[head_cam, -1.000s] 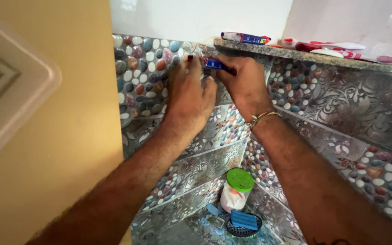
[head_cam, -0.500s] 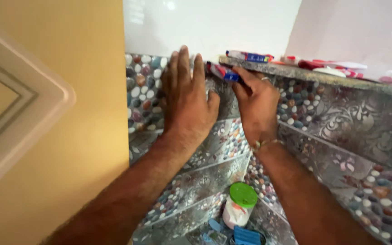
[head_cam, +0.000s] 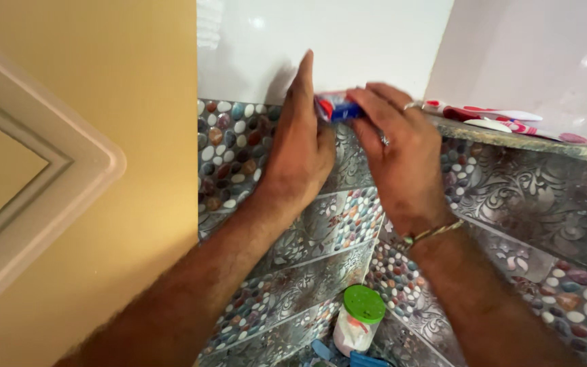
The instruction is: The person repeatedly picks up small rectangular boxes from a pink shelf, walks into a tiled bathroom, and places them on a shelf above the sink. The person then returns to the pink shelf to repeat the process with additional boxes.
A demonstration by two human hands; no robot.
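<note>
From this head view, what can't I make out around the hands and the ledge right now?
- Tube: mostly covered by right hand and left hand; its cap end is hidden.
- Stone ledge: corner end behind the right hand.
- Green-lidded jar: base cut off by the bottom edge.
- Items on the ledge: blurred.

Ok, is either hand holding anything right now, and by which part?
The right hand pinches a small red-and-blue tube at its right end. The left hand lies flat on the pebble tile wall, touching the tube's left end.
</note>
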